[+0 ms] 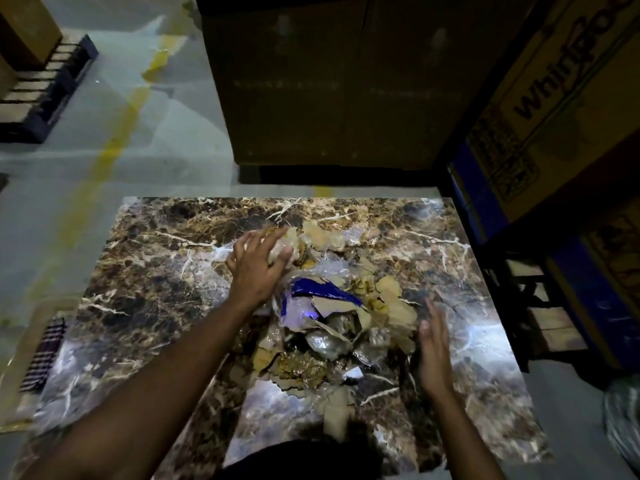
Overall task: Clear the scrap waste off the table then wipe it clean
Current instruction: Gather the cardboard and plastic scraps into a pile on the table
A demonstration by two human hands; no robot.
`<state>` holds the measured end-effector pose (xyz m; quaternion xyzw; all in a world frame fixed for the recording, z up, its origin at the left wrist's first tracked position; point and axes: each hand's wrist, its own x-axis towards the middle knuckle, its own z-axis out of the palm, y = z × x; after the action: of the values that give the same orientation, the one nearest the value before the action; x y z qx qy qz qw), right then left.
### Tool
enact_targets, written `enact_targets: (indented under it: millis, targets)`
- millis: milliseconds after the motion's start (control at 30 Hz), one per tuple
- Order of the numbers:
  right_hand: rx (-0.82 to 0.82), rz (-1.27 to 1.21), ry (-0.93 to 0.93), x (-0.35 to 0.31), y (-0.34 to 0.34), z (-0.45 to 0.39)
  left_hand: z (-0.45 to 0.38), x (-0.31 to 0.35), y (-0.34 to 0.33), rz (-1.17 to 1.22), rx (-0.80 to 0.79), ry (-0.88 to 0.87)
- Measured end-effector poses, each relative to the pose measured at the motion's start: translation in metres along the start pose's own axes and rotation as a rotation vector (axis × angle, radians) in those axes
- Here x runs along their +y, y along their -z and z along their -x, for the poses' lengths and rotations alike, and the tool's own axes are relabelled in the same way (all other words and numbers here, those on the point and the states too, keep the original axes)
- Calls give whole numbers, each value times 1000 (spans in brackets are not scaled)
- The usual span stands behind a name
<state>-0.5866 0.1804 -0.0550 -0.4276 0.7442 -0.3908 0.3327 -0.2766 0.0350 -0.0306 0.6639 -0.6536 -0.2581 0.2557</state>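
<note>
A heap of scrap waste [332, 327] lies in the middle of the brown marble-patterned table [156, 278]: torn cardboard pieces, crumpled clear plastic film and a blue scrap [322, 289]. My left hand [256, 265] is spread with straight fingers over the heap's far left edge, touching plastic and cardboard there. My right hand [433, 344] stands on edge with straight fingers against the heap's right side. Neither hand grips anything.
A checked cloth [46, 351] lies at the table's left edge. Large cardboard boxes [332, 84] stand behind the table and another [554, 98] on racking to the right. A blue pallet [45, 84] sits on the floor at far left. A plastic bag [623, 420] shows at lower right.
</note>
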Motion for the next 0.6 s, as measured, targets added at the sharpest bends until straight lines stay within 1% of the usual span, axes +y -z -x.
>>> enact_targets:
  millis: [100, 200, 267, 333, 367, 400, 500, 600]
  targets:
    - [-29, -65, -52, 7, -20, -17, -16, -22, -17, 85, -154, 101]
    - [-129, -122, -75, -7, -36, -27, -18, -38, -28, 212, -255, 168]
    - [-224, -172, -103, -22, -44, -29, -15, -41, -33, 205, -264, 146]
    - [-308, -148, -131, -27, -51, -36, -12, -40, -35, 202, -253, 136]
    - [-325, -148, -137, -25, -52, -39, -11, -41, -35, 202, -247, 137]
    - [-325, -166, -124, -23, -49, -40, -11, -40, -32, 208, -230, 137]
    - [-241, -199, -91, -15, -33, -38, -9, -42, -21, 238, -144, 142]
    - [-106, -260, -86, -16, -10, -20, 2, -46, -5, 277, -64, 149]
